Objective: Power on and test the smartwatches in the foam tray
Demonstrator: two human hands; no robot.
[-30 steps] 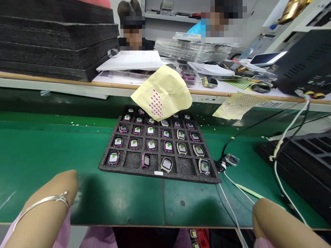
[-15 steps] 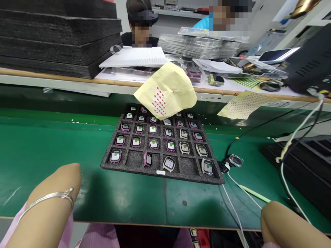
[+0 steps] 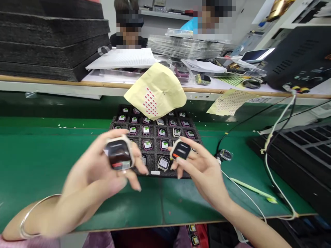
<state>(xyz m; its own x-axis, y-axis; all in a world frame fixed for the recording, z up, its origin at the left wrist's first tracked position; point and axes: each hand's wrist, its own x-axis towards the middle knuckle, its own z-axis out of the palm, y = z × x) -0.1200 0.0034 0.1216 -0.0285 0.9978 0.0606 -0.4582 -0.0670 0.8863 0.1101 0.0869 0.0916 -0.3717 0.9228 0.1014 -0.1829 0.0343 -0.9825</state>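
Note:
My left hand (image 3: 98, 172) holds a smartwatch (image 3: 119, 153) without a strap, pale-framed with a dark screen and a red mark along its lower part, somewhat smeared by motion. Between thumb and fingers of my right hand (image 3: 201, 168) is a second pale smartwatch (image 3: 180, 150), also dark-screened with an orange-red strip. Both hands are above the near part of a black foam tray (image 3: 172, 175), whose cells carry several watch bodies in purple and cream frames. A cream watch (image 3: 163, 163) lies in the front row between my hands. My hands hide some front cells.
A yellow sticker sheet (image 3: 160, 89) hangs from the shelf edge over the tray's back. Black foam stacks (image 3: 51, 44) stand at upper left. On the right are a white cable (image 3: 274, 134), a green pen-like stick (image 3: 253, 189) and black trays (image 3: 305, 155). Two people sit opposite.
Both hands have come in from the lower corners to above the tray, each now with a pale smartwatch in it. The view has shifted slightly, so the scene sits further left.

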